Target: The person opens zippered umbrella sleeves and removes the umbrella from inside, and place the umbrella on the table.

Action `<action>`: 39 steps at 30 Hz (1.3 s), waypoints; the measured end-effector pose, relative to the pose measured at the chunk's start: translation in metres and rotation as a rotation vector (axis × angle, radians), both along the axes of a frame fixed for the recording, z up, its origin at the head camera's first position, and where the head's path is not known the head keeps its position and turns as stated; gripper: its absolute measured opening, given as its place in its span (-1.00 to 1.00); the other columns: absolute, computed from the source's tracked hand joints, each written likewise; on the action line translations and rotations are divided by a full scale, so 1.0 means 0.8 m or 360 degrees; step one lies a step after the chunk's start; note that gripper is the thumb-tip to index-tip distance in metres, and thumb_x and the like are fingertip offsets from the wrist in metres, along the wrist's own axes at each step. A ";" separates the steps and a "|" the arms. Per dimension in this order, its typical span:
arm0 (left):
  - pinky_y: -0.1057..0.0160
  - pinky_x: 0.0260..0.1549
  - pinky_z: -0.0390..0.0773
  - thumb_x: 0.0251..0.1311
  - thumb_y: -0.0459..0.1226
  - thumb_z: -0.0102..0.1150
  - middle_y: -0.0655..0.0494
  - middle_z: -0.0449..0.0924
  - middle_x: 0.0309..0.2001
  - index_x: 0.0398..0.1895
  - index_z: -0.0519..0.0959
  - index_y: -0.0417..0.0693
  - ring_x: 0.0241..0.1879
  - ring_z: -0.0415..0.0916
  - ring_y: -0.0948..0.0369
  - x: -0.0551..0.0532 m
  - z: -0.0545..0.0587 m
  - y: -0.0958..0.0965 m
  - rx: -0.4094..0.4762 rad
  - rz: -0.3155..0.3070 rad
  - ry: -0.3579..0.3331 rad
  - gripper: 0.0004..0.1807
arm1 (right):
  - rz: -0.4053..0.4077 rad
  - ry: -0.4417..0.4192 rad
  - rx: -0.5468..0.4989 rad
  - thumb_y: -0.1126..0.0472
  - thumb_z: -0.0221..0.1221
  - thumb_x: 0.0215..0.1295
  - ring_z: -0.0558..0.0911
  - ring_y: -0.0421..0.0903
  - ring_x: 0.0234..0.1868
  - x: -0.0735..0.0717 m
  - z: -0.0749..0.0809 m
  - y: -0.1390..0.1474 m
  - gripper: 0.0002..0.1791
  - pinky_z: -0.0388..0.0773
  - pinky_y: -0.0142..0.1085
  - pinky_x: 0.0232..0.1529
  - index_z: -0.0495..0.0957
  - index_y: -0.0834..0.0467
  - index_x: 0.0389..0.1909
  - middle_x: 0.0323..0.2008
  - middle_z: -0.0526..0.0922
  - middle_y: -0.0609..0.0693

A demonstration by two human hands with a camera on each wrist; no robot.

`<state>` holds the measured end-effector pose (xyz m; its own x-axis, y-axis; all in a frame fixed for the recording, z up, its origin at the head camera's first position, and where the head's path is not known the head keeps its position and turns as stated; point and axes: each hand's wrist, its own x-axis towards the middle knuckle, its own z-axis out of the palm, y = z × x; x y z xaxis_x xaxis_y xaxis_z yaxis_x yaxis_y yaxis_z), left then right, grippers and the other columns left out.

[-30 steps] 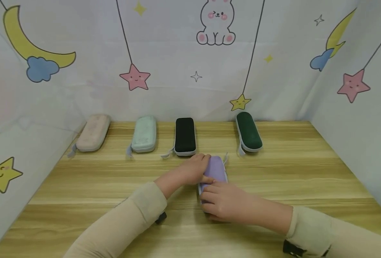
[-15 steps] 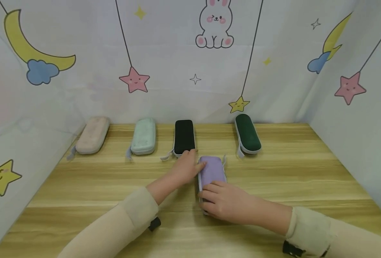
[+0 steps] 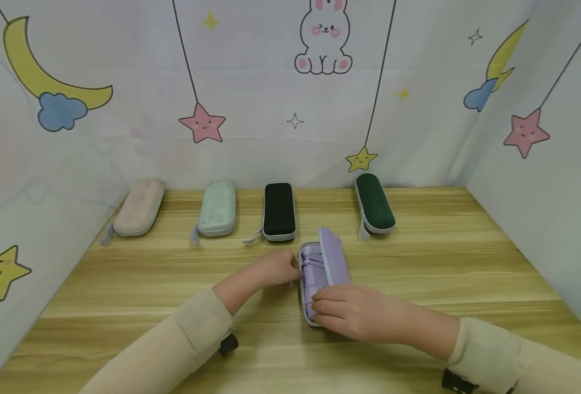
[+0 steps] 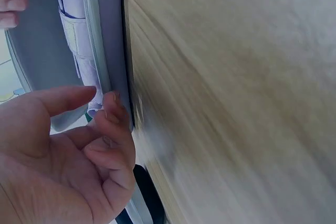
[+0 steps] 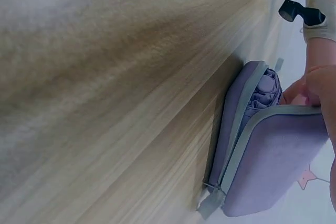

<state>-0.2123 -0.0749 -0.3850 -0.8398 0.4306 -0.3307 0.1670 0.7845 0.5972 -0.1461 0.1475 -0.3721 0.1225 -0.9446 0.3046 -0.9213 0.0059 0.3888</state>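
Observation:
Between my hands lies a purple zip case (image 3: 302,295) on the wooden table, its lid (image 3: 338,260) raised and tilted to the right. A rolled purple cloth bundle with a band, seemingly a folded umbrella (image 4: 76,32), lies inside. My left hand (image 3: 274,269) pinches the case's left rim between thumb and curled forefinger. Over the near part of the lid, my right hand (image 3: 361,311) grips with its fingers curled across the edge, fingertips over the opening. In the right wrist view only part of that hand shows, and the lid (image 5: 283,156) hides much of the interior.
Along the back of the table stand a pink case (image 3: 140,208), a mint case (image 3: 218,209), a black case (image 3: 279,210) and a dark green case (image 3: 375,202), all closed. A printed white curtain (image 3: 251,71) encloses the back and sides.
The purple case's lid has swung up to the right, baring its contents. My left hand has moved off the lid's top to the left rim; my right hand has stayed at the near end.

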 end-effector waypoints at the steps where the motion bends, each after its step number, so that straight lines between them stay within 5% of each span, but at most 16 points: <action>1: 0.34 -0.63 0.35 0.28 -0.26 0.15 0.09 0.54 -0.68 -0.58 0.59 -0.13 -0.67 0.38 0.26 0.001 0.001 0.000 -0.0007 -0.0005 0.0008 -0.74 | -0.0010 0.0003 0.0005 0.34 -0.34 0.59 0.58 -0.09 0.02 0.001 0.000 0.001 -0.53 0.43 -0.29 0.16 0.62 0.18 -0.09 -0.07 0.63 0.04; 11: 0.35 -0.62 0.31 0.22 -0.30 0.20 0.13 0.53 -0.70 -0.63 0.58 -0.14 -0.66 0.35 0.27 0.006 0.000 0.003 -0.0031 -0.0055 0.0073 -0.75 | -0.0284 -0.0052 -0.0122 0.38 -0.31 0.46 0.56 -0.09 -0.21 0.000 -0.015 0.014 -0.55 0.52 -0.27 -0.08 0.62 0.20 -0.25 -0.27 0.63 -0.01; 15: 0.36 -0.62 0.30 0.22 -0.31 0.20 0.15 0.52 -0.71 -0.65 0.59 -0.14 -0.66 0.34 0.28 0.005 0.000 0.004 -0.0028 -0.0086 0.0092 -0.73 | -0.0566 -0.0127 -0.0170 0.34 0.11 0.18 0.57 -0.07 -0.28 0.000 -0.016 0.017 -0.84 0.54 -0.23 -0.16 0.62 0.25 -0.27 -0.34 0.62 0.02; 17: 0.37 -0.63 0.30 0.21 -0.32 0.19 0.13 0.54 -0.72 -0.66 0.59 -0.16 -0.67 0.34 0.28 0.006 -0.001 0.003 -0.0005 -0.0096 0.0080 -0.72 | -0.0724 -0.0187 -0.0193 0.29 0.27 0.03 0.57 -0.07 -0.32 0.001 -0.014 0.015 -0.80 0.54 -0.21 -0.21 0.62 0.26 -0.28 -0.36 0.62 0.03; 23: 0.39 -0.66 0.38 0.20 -0.36 0.17 0.09 0.58 -0.73 -0.70 0.60 -0.18 -0.73 0.43 0.29 0.008 -0.006 0.005 0.0087 -0.0146 0.0052 -0.70 | -0.1201 -0.0345 -0.0128 0.00 0.27 0.22 0.56 -0.03 -0.40 0.004 -0.006 -0.005 -0.64 0.53 -0.15 -0.31 0.58 0.26 -0.27 -0.45 0.57 0.03; 30: 0.39 -0.66 0.42 0.24 -0.36 0.17 0.10 0.58 -0.74 -0.69 0.61 -0.19 -0.74 0.47 0.28 0.010 -0.005 0.009 0.0080 -0.0178 0.0017 -0.69 | -0.1605 -0.0587 0.0056 -0.34 0.23 0.15 0.57 0.01 -0.40 -0.001 -0.009 -0.031 -0.28 0.53 -0.12 -0.42 0.50 0.24 -0.05 -0.39 0.51 0.08; 39: 0.39 -0.65 0.35 0.26 -0.36 0.16 0.16 0.54 -0.77 -0.71 0.61 -0.13 -0.76 0.42 0.27 0.011 -0.001 0.011 0.0014 -0.0215 0.0029 -0.66 | -0.1774 -0.1143 0.0124 -0.16 0.27 0.18 0.54 0.05 -0.23 -0.012 -0.014 -0.046 -0.19 0.55 -0.12 -0.30 0.30 0.17 0.36 0.03 0.38 0.29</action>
<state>-0.2034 -0.0659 -0.3861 -0.7799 0.5429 -0.3115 0.2817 0.7488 0.5999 -0.1553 0.1111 -0.3830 -0.8883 -0.4515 -0.0837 -0.4374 0.8875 -0.1452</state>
